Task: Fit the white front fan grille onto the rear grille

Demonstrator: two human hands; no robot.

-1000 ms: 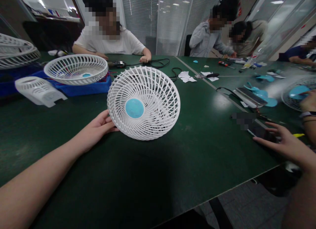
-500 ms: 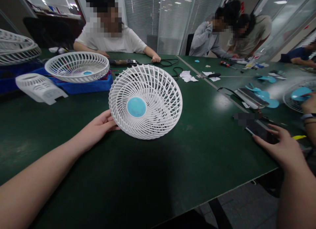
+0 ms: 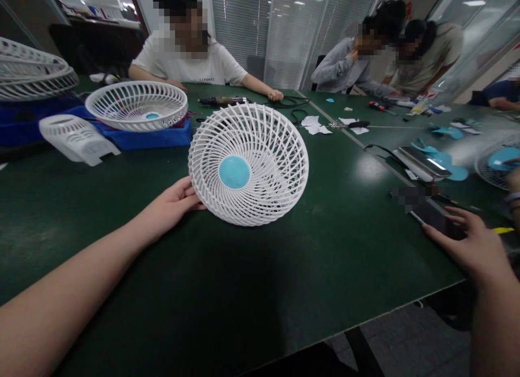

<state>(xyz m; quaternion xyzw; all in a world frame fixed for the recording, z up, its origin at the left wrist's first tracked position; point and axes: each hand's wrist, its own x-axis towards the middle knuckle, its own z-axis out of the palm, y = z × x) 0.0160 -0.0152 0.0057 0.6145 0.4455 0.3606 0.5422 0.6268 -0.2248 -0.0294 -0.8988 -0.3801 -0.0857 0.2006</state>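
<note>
A round white fan grille point(image 3: 276, 171) with a light blue hub stands tilted on the dark green table, its front facing me. My left hand point(image 3: 176, 203) grips its lower left rim, the thumb in front and the other fingers partly hidden behind the rim. Far to the right, my right hand point(image 3: 473, 236) is closed around the near end of a dark, flat phone point(image 3: 433, 217), thumb on one side and fingers on the other. The phone lies at the table surface, and part of it is blurred out.
Another white grille point(image 3: 136, 103) rests on a blue bin point(image 3: 150, 138), beside a white plastic housing point(image 3: 79, 138). Paper scraps point(image 3: 314, 125), pliers point(image 3: 353, 125), a silver-edged device point(image 3: 422, 163) and light blue fan blades point(image 3: 459, 173) lie rightward. Several people sit or lean around the table.
The whole view has shifted slightly, so things appear a little further right. Both hands keep their holds on the grille and the phone.
</note>
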